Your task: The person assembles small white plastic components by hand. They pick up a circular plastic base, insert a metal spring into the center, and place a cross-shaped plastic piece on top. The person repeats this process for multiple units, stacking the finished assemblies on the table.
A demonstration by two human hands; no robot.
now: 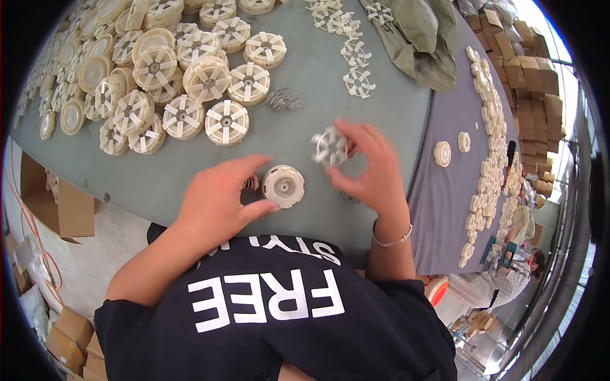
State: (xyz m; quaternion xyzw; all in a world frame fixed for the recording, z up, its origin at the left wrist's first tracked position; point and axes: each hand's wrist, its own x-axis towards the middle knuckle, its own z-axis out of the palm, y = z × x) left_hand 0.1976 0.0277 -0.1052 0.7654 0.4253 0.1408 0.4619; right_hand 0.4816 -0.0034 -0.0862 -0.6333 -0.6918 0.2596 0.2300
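White spoked piece [330, 147], pinched in right grip [372, 166]

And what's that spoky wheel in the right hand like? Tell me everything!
The wheel is pale and plastic-looking, with spokes around its middle; blur hides finer detail. The right hand holds its edge between thumb and fingers. It seems raised above the grey-green table, to the right of the round cup and apart from it.

A workshop or small factory: round cream parts [183, 117] crowd the green tabletop [395, 108], similar pieces [488, 181] line a grey-covered tabletop [441, 209] alongside, brown cartons [537, 75] stand stacked high, and a co-worker [511, 286] shows beyond.
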